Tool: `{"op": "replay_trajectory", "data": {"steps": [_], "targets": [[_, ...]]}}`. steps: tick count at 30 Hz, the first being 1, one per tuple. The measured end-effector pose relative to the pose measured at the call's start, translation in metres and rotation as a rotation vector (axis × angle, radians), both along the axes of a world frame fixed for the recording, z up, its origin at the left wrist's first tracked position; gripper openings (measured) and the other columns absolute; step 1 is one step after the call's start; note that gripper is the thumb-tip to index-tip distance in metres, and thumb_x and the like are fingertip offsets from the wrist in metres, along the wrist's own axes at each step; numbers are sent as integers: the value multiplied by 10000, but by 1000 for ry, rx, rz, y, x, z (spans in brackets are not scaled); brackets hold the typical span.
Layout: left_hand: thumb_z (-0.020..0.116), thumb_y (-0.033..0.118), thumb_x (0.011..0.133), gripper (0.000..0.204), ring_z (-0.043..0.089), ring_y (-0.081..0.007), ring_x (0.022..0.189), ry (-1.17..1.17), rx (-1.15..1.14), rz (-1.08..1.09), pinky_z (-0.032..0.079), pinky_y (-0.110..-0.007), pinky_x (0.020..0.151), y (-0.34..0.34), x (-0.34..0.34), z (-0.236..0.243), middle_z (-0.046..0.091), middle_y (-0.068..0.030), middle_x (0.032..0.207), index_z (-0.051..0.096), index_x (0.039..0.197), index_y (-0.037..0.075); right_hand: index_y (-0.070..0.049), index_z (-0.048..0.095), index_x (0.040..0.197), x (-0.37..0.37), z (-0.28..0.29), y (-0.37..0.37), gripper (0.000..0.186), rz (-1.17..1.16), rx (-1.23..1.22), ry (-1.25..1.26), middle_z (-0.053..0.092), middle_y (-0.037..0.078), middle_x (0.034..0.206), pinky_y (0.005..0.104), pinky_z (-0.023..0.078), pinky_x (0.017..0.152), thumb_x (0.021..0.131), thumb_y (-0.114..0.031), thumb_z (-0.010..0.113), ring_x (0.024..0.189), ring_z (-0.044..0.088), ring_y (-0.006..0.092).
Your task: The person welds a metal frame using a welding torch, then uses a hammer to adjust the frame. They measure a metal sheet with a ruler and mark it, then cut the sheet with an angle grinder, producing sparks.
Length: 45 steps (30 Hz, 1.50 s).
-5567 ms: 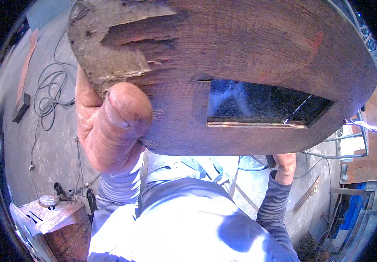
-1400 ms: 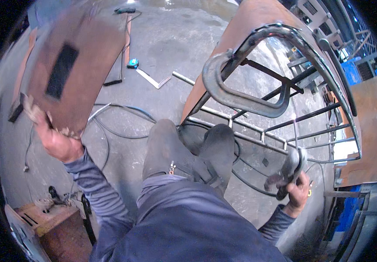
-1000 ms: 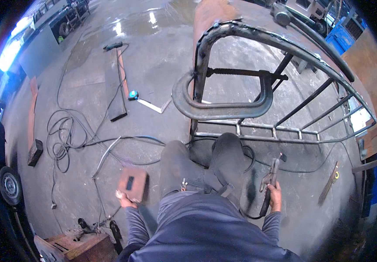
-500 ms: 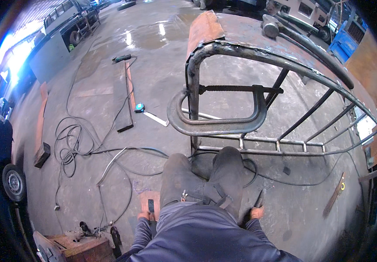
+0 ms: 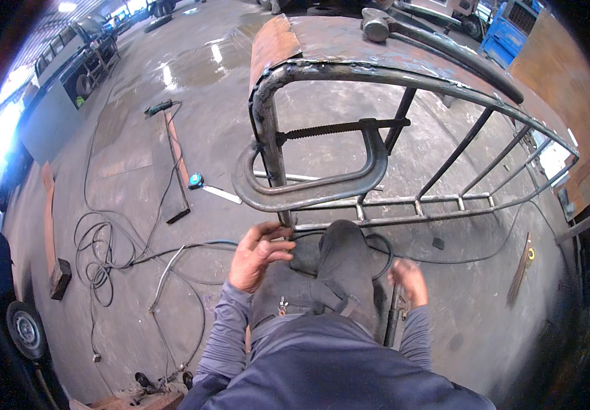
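The left hand (image 5: 259,254) has come up from beside the thigh and now hangs, fingers loosely spread and holding nothing, just below the big C-clamp (image 5: 315,179). The clamp's curved frame lies crosswise, straight ahead of it, gripping the steel frame's (image 5: 404,82) corner post. The right hand (image 5: 408,280), farther off, seems closed on a dark tool (image 5: 392,321).

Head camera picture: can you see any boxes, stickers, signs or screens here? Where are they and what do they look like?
No packages, signs or screens show clearly.
Yellow round sticker or tag: on a thin brown bar lying on the floor at right, too small to make out.
Tape measure: floor left of the metal frame, small, round, blue.
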<state>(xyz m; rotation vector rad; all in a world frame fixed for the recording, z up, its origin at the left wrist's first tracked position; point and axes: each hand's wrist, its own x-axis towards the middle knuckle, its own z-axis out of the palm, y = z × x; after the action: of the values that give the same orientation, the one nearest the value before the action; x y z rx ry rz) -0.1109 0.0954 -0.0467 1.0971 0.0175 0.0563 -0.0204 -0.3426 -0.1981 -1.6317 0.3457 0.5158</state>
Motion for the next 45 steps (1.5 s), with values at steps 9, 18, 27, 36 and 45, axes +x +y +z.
{"op": "replay_trajectory", "data": {"steps": [9, 18, 27, 36, 45], "targets": [[640, 302, 1039, 564, 464, -462, 1414, -165, -453, -59, 400, -612, 1159, -77, 64, 29, 527, -219, 1496, 445, 1486, 19, -1, 516, 1442, 154, 240, 106, 530, 37, 189, -762, 676, 139, 1201, 335, 515, 904, 957, -170, 646, 1039, 642, 212], [590, 295, 1065, 543, 491, -328, 1416, -273, -559, -88, 337, -562, 1228, -122, 106, 44, 505, -189, 1528, 409, 1517, 55, -15, 634, 1308, 203, 228, 122, 417, 525, 32, -579, 715, 66, 1086, 314, 558, 792, 893, -44, 662, 896, 667, 155], [525, 353, 1093, 398, 611, -303, 1287, -293, -481, 8, 494, -510, 1126, -134, 127, 56, 609, -195, 1391, 544, 1303, 16, -9, 637, 1330, 217, 270, 112, 409, 789, -233, -505, 725, 66, 880, 298, 568, 644, 933, -104, 635, 688, 676, 145], [598, 349, 1063, 370, 661, -302, 1220, -219, -435, 87, 556, -532, 1054, -136, 120, 68, 647, -178, 1339, 559, 1229, 21, 6, 668, 929, 225, 259, 124, 170, 710, -395, -888, 690, 104, 783, 354, 522, 677, 860, -138, 607, 707, 668, 207], [570, 284, 1087, 257, 704, -208, 1104, -221, -413, 62, 627, -413, 940, -135, 119, 65, 687, -124, 1271, 565, 1193, 50, -79, 678, 1218, 275, 242, 137, 333, 392, -573, -1469, 706, 101, 1195, 378, 560, 936, 894, -25, 628, 1138, 696, 255]]}}
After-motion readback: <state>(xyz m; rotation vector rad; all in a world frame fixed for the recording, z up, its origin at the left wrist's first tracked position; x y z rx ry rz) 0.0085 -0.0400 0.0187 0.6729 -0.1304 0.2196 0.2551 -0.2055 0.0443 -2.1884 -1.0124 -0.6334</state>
